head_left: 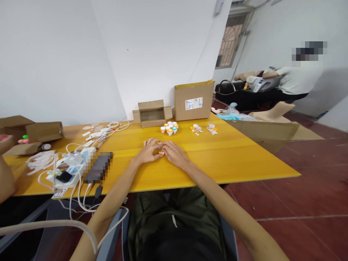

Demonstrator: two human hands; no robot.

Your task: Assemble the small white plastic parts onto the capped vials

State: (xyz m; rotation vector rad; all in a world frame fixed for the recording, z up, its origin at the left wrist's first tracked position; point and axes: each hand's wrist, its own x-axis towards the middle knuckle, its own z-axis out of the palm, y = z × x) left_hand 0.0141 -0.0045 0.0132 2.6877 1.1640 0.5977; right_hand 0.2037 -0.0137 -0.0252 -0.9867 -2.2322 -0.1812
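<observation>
My left hand point(149, 150) rests near the middle of the table, its thumb and fingers curved around a small orange-and-white plastic piece point(161, 152). From the other side my right hand point(174, 153) meets it, fingertips bent down onto the same piece. A small dark-and-white patterned bit point(160, 144) shows between the fingertips; what it is cannot be made out. Just beyond the hands stands a cluster of small white cup-like pieces point(170, 128) with orange, white and teal parts. Farther right lie two small heaps of loose orange, white and clear parts point(196, 128), point(212, 129).
An open cardboard box point(152, 115) and a closed, labelled carton point(193, 101) stand at the wall. Left are a power strip point(73, 168) with tangled white cables, a dark blurred-out slab point(98, 167) and another person's arm point(5, 174). A person point(299, 79) sits at the far right.
</observation>
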